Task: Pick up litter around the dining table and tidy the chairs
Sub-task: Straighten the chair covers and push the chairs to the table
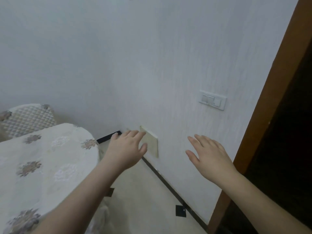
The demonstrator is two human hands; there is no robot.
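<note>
A: While both arms reach forward in the head view, what do you count?

B: Two bare hands. The left hand [127, 150] is spread with straight fingers, its grip loose on nothing; the right hand [210, 155] is likewise flat and empty. Both hover in front of the white textured wall [152, 65].

A: And the task's things?

B: One bench [42, 166], left of that wall, draped in a cream cloth woven with grey flower patches, its edge rounded. One chair [28, 119] with a quilted diamond-stitched cover stands behind it, just beside the wall.

A: Anything on the wall?

B: One rectangular switch plate [212, 99], one yellowed panel [151, 144] low down, a brown wooden door frame [270, 98] to the right.
</note>
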